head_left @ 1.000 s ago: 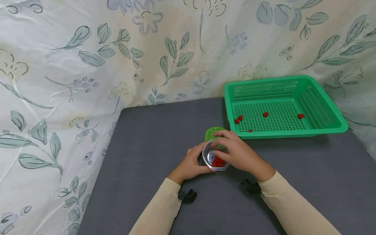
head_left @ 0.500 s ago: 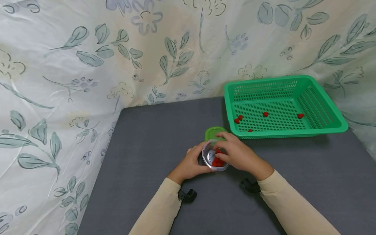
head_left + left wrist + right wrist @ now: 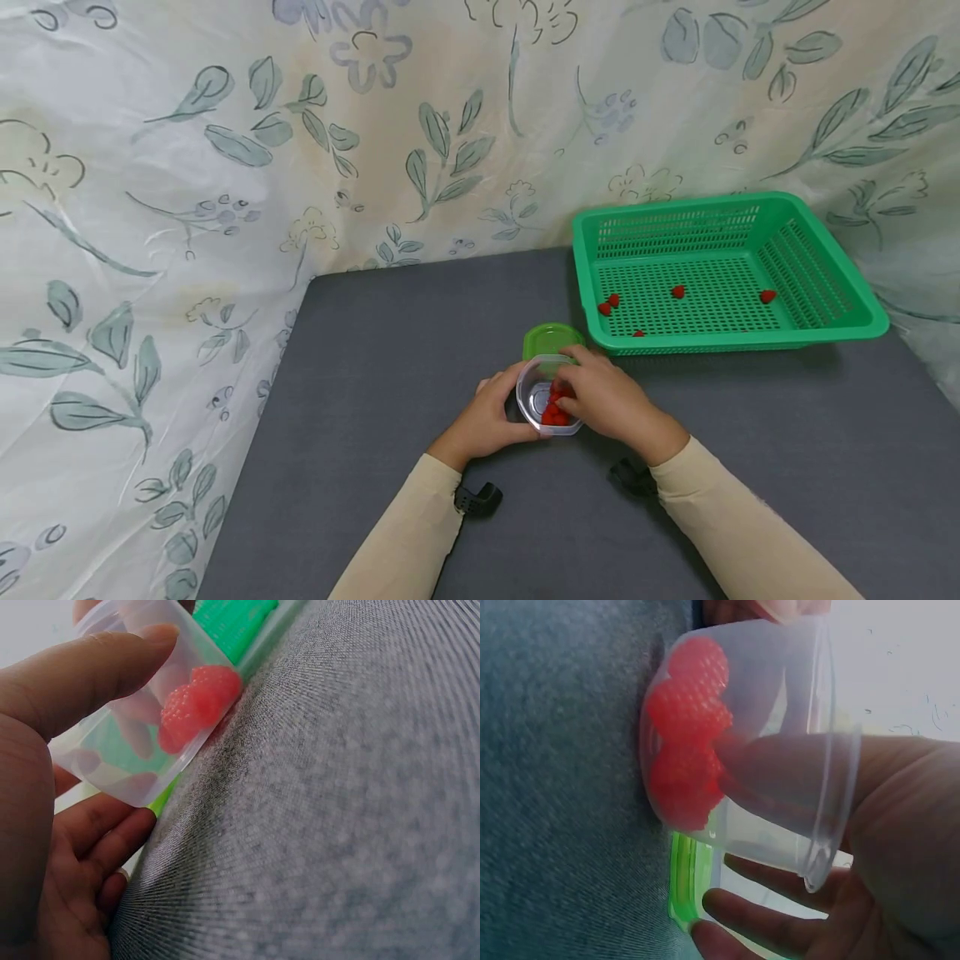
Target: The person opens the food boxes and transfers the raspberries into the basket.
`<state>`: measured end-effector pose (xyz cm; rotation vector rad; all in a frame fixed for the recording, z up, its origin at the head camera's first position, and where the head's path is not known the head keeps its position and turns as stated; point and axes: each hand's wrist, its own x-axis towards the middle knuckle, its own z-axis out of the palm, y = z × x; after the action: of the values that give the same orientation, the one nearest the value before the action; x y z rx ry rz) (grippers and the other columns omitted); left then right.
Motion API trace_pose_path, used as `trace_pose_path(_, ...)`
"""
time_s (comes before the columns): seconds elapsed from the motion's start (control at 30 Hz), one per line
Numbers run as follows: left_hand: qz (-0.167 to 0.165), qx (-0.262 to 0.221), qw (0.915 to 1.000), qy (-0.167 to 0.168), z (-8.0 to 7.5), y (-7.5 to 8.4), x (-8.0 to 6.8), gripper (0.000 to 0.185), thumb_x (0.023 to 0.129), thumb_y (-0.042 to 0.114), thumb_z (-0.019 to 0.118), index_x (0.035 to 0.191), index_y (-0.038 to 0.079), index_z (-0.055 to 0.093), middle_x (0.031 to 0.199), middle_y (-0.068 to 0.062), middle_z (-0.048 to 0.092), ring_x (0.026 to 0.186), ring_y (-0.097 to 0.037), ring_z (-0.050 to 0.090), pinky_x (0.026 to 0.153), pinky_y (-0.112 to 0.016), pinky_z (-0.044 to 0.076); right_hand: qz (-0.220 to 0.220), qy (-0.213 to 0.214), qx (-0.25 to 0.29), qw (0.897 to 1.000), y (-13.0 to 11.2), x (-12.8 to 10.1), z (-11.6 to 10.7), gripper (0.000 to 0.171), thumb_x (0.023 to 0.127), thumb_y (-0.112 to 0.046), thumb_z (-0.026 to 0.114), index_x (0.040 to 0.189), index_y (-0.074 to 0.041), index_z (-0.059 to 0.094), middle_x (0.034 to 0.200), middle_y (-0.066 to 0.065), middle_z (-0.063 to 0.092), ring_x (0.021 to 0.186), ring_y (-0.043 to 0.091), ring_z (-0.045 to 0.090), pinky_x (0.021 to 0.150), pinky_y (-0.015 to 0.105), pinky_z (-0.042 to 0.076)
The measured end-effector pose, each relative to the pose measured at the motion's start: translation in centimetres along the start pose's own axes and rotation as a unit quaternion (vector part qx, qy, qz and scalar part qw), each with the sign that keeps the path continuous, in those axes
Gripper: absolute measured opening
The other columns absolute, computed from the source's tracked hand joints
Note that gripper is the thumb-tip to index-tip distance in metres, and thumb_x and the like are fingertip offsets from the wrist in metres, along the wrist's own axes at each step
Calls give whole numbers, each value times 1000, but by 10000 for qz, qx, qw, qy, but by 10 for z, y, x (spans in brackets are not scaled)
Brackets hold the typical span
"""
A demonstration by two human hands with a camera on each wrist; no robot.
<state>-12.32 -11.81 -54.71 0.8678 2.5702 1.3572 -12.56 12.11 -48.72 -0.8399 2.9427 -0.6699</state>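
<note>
A clear plastic cup [image 3: 534, 392] stands on the table with several small red strawberries [image 3: 686, 712] at its bottom. My left hand [image 3: 491, 421] grips the cup from the left, its thumb along the near side and its fingers round the far side. From the right, my right hand [image 3: 607, 400] reaches inside; in the right wrist view its thumb touches a strawberry through the opening. Thumb and forefinger close on that strawberry, though the contact is partly hidden. Just behind the cup lies a green lid [image 3: 552, 337].
At the back right stands a green perforated basket [image 3: 750, 340], with several strawberries [image 3: 678, 292] scattered over its floor. Grey cloth covers the table [image 3: 390, 350]. A floral curtain [image 3: 300, 167] hangs behind and to the left.
My right hand has gone deeper into the cup, and its fingers have come down and together on the strawberries. The left hand and the cup stay put.
</note>
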Motion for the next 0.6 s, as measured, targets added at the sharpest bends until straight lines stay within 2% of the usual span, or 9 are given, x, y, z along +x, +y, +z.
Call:
trace_pose_path(0.2,-3,-33,10000,30,0,1,-1,100,84,30,95,169,24,42,160,4,53,137,-17,51,115,-49,29,46,409,-458,9981,-5,-1,6,20,89,-17,92,82,-14,74,137,24,64,113,46,66,85,55,58)
trace_pose_path(0.33,5,4,10000,30,0,1,-1,100,84,31,95,169,26,42,161,6,52,139,-16,50,116,-49,29,179,508,-607,9967,-8,-1,8,28,89,-21,93,75,-15,69,136,23,65,109,45,66,80,54,59)
trace_pose_path(0.6,-36,-48,10000,35,0,-1,-2,100,84,30,94,169,26,42,161,6,52,139,-16,50,116,-49,29,137,517,-577,9969,-8,0,10,32,88,-20,94,70,-15,68,139,22,64,119,44,64,87,56,58)
